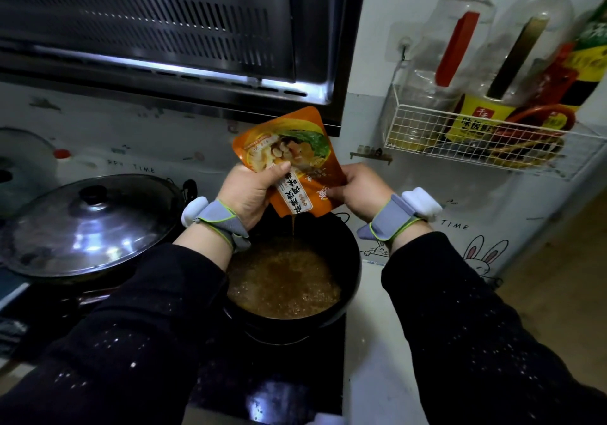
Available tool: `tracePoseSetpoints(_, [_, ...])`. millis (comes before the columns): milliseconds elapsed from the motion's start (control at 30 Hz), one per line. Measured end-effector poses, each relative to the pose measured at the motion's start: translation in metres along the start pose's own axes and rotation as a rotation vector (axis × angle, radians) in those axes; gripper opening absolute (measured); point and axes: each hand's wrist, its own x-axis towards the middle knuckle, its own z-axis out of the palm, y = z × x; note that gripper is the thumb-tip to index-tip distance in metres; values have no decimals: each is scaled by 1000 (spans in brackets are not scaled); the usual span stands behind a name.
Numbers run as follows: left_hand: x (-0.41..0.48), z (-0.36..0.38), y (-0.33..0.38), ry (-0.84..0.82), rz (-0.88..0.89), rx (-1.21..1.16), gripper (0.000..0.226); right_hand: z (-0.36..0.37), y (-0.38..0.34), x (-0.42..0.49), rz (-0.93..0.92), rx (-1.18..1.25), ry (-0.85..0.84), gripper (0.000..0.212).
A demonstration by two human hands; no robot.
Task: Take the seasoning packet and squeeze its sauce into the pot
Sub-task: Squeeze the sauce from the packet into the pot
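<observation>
An orange seasoning packet (289, 148) with a food picture hangs upside down over the black pot (349, 254). My left hand (251, 191) grips its left side and my right hand (359, 190) pinches its right edge. A thin stream of brown sauce (293, 226) runs from the packet's lower opening into the pot. The pot holds bubbling brown broth (284, 281). Both wrists wear grey straps with white sensors, and my sleeves are black.
A wok with a steel and glass lid (88, 224) sits to the left on the black stove (279, 375). The range hood (164, 37) hangs close above. A white wire rack (466, 139) with bottles is mounted on the right wall.
</observation>
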Motion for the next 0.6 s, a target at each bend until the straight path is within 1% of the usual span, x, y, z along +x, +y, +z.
tracePoseSetpoints(100, [2,3,4,21,17,-55,20,1,-1,1,12,5,11,25])
tracePoseSetpoints(200, [6,5,6,77,38,-73,34,2,-4,1,-10,-54,-3,22])
tracePoseSetpoints(300, [10,5,5,157,56,-52,37,2,-5,1,-45,-86,5,17])
tracePoseSetpoints(433, [13,2,0,261,81,60,51,5,-2,1,-48,-70,32,17])
tracePoseSetpoints(533, [18,-1,-3,266,115,172,60,7,-1,2,-34,-33,32,17])
tracePoseSetpoints(600, [20,-5,-5,252,126,247,58,6,-1,2,-17,-24,40,20])
